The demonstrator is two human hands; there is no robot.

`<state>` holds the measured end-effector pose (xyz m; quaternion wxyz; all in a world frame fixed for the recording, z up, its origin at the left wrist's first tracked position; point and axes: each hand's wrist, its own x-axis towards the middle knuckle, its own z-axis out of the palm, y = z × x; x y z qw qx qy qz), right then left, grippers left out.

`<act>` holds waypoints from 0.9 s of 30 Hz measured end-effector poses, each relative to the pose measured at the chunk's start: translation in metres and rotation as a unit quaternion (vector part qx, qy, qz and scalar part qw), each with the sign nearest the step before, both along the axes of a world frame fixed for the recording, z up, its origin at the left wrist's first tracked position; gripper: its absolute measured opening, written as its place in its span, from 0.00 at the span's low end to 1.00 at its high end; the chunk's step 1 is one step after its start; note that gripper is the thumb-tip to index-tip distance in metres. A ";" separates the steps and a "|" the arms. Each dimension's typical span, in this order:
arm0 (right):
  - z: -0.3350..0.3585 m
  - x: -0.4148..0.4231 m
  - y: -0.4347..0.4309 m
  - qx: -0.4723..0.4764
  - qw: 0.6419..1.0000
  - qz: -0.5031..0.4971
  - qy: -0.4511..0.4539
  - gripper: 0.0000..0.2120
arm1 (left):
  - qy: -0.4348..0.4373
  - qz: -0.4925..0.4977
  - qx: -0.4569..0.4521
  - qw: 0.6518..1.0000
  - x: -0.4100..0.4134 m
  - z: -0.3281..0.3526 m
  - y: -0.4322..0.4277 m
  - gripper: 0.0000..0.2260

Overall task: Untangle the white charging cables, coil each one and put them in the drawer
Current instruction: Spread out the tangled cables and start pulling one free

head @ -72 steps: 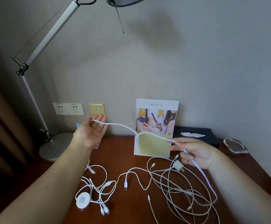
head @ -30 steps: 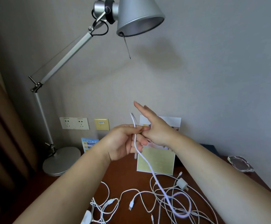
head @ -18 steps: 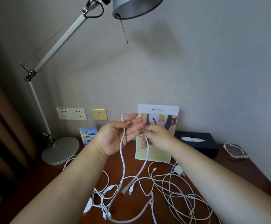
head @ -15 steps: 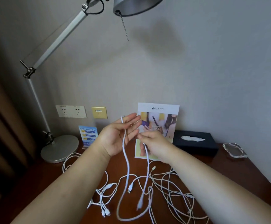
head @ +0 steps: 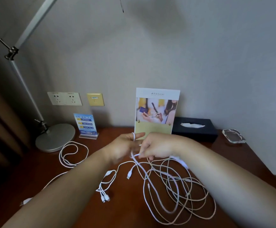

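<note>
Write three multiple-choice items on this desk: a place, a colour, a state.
1. The tissue box stands: A on the floor; B right of the brochure stand; C in a drawer.
2. The wall plate beside the sockets is: A yellow; B red; C black.
3. The cable being worked on is: A plugged in; B looped over the left hand; C tied in a bundle.
B: the box sits right of the stand. A: the plate is yellow. B: the loop crosses a finger while the right hand pinches the cable.
</note>
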<state>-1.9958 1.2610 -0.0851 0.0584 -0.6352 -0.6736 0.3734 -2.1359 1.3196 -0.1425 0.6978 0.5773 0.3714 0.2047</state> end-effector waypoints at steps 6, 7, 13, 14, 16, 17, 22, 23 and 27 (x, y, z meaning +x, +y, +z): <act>0.025 0.022 0.008 0.069 0.997 -0.001 -0.033 0.13 | -0.045 -0.097 -0.054 0.993 0.008 0.007 -0.017 0.08; 0.024 0.024 0.010 0.080 0.997 -0.006 -0.020 0.14 | -0.046 -0.090 -0.047 0.994 0.008 0.008 -0.016 0.09; 0.020 0.037 0.015 0.084 0.994 -0.032 0.064 0.11 | -0.040 -0.103 -0.048 0.993 0.007 0.018 -0.015 0.26; 0.020 0.039 0.016 0.083 0.993 -0.035 0.071 0.09 | -0.053 -0.118 -0.062 0.990 0.006 0.019 -0.015 0.24; 0.017 0.043 0.018 0.090 0.988 -0.054 0.114 0.05 | -0.104 -0.139 -0.102 0.979 0.004 0.020 -0.013 0.18; 0.014 0.043 0.019 0.097 0.983 -0.068 0.142 0.06 | -0.133 -0.147 -0.120 0.973 0.003 0.019 -0.011 0.17; -0.003 0.037 0.020 0.169 0.956 -0.134 0.198 0.13 | -0.183 -0.173 -0.166 0.953 0.001 0.016 -0.009 0.17; -0.005 0.035 0.020 0.188 0.950 -0.141 0.204 0.13 | -0.195 -0.186 -0.188 0.944 0.000 0.016 -0.010 0.19; -0.015 0.029 0.019 0.217 0.930 -0.177 0.238 0.14 | -0.228 -0.230 -0.194 0.926 -0.002 0.016 -0.013 0.22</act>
